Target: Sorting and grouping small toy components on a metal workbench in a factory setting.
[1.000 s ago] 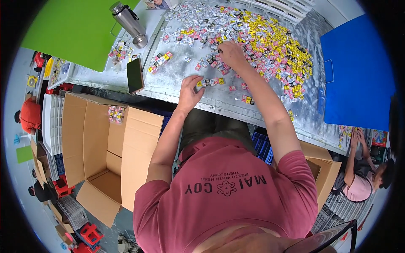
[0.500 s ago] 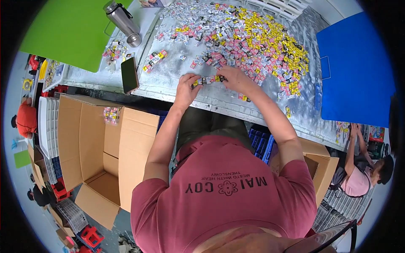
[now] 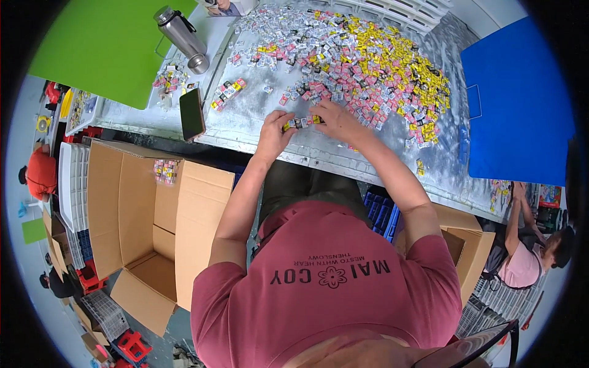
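Observation:
A short row of small box-like pieces (image 3: 301,123), in black, white and yellow, lies at the near edge of the worktable (image 3: 245,126). My left hand (image 3: 273,135) is closed on the row's left end, thumb and fingers pinching it. At the other end my right hand (image 3: 338,121) is bent over the pieces, its fingertips closed on them and partly hiding them. Just beyond my hands spreads a large loose heap of the same small pieces (image 3: 368,73), in pink, yellow, white and black. To the left sits a separate compact block of pieces (image 3: 228,94).
A phone (image 3: 192,115) and a steel flask (image 3: 183,35) stand left on the table. Below is an open cardboard box (image 3: 135,208) with a packed block (image 3: 166,171) at its flap. Green (image 3: 104,49) and blue boards (image 3: 515,98) flank the table. A co-worker (image 3: 524,254) sits at right.
My right hand has shifted slightly left, so the gap between my hands is narrower and less of the row shows. The whole view has shifted slightly.

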Motion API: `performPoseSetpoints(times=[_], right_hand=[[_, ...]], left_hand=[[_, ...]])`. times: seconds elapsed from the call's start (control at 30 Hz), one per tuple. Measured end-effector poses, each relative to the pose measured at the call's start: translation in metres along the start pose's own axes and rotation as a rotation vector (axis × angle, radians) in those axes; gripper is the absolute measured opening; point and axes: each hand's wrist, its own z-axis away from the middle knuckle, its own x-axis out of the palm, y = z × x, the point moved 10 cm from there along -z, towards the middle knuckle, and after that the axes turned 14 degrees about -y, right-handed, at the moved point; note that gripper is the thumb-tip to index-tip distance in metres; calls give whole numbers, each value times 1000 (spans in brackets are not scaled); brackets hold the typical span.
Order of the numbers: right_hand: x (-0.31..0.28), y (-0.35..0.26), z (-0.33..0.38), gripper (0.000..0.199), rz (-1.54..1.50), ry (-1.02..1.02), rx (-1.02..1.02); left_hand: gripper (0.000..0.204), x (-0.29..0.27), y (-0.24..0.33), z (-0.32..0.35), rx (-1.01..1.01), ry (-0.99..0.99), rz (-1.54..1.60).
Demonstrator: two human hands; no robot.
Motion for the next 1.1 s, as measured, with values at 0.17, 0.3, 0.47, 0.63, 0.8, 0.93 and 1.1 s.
performPoseSetpoints(times=[0.17,0.3,0.47,0.63,0.8,0.93,1.1], right_hand=[[8,-1,-1,38,38,-18,68],[5,-10,0,39,80,13,60],[5,-19,0,31,199,69,119],[-4,-6,0,25,164,156,93],[-54,-22,30,26,138,97,143],[-65,-22,84,27,128,91,249],[-43,-25,145,28,53,97,381]], left_hand=[[36,3,2,-1,-54,-50,59],[35,3,6,1,-54,-37,24],[33,4,7,1,-47,-17,7],[30,3,9,-9,-131,-72,190],[29,-11,61,-25,7,-29,98],[28,26,87,-26,42,-127,188],[29,75,115,-5,142,-248,207]])
